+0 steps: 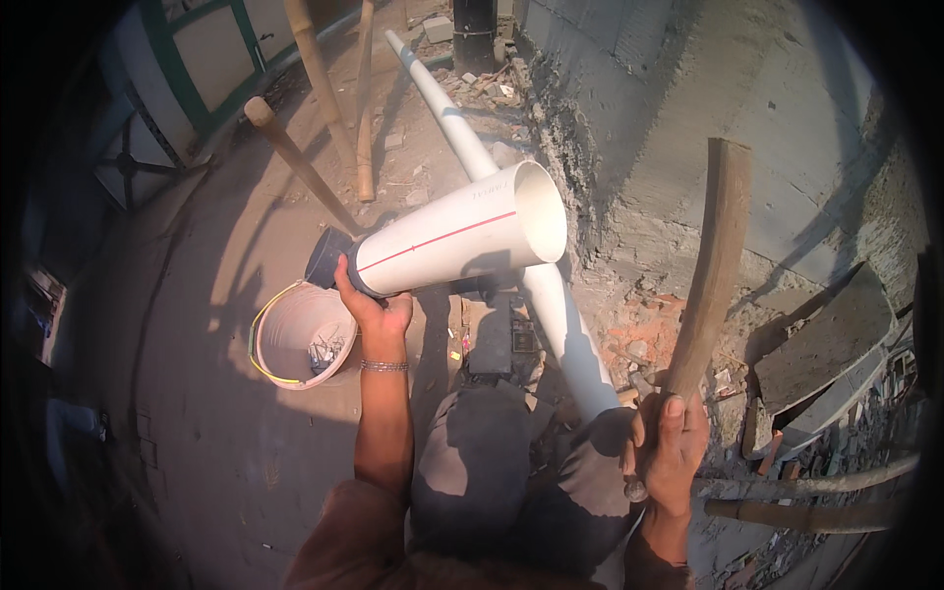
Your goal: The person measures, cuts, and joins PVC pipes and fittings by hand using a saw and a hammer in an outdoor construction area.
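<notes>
My left hand (372, 313) grips a short, wide white pipe (462, 236) near its grey end fitting (327, 258); a thin red line runs along the pipe and its open mouth points up and right. My right hand (669, 442) is closed around a long brown wooden handle (713, 265) that rises toward the grey wall. Its working end is out of sight. A longer, thinner white pipe (565, 324) lies on the ground beneath the held one, running from my knee toward the far wall.
A pale bucket (300, 339) with a yellow wire rim and scraps inside stands left of my left arm. Bamboo poles (295, 162) lean at the back left. A rough grey block wall (708, 98) rises on the right, with rubble and broken slabs (816, 364) at its foot.
</notes>
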Demonstrator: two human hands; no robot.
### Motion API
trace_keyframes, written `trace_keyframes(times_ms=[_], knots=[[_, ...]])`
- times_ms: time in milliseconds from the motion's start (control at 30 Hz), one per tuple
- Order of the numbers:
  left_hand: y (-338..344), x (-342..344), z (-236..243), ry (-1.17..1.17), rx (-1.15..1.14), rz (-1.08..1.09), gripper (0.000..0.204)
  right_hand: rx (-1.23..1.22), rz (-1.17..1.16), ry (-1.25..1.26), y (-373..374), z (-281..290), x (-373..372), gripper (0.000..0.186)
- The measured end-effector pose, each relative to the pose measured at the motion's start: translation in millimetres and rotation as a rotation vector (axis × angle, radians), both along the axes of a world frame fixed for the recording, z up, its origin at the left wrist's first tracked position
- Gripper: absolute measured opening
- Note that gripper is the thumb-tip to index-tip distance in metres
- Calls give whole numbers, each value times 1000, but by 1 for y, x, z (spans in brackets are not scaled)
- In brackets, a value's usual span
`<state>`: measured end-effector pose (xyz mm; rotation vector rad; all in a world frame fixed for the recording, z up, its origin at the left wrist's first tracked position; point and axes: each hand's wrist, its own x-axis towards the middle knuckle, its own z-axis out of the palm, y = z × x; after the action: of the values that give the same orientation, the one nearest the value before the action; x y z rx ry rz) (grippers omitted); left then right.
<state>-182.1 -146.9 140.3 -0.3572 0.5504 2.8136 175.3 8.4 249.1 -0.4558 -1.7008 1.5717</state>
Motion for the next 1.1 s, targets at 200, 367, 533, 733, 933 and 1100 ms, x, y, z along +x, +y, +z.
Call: trace_keyframes(times_ms=[200, 367, 533, 733, 933, 1100], knots=[[2, 13, 16, 9, 21, -14, 61, 65, -124, 162, 26, 17, -35, 45], [0, 19, 13, 28, 67, -52, 62, 507, 22, -450, 5, 19, -47, 34], [1, 13, -5, -65, 88, -28, 61, -75, 2, 521, 37, 42, -18, 43], [5, 16, -17, -87, 82, -33, 62, 558, 49, -364, -1, 13, -73, 37], [-1, 18, -18, -131, 70, 20, 68, -94, 80, 533, 14, 40, -32, 55], [8, 38, -16, -45, 64, -78, 68, 616, 173, -390, -1, 7, -71, 44]])
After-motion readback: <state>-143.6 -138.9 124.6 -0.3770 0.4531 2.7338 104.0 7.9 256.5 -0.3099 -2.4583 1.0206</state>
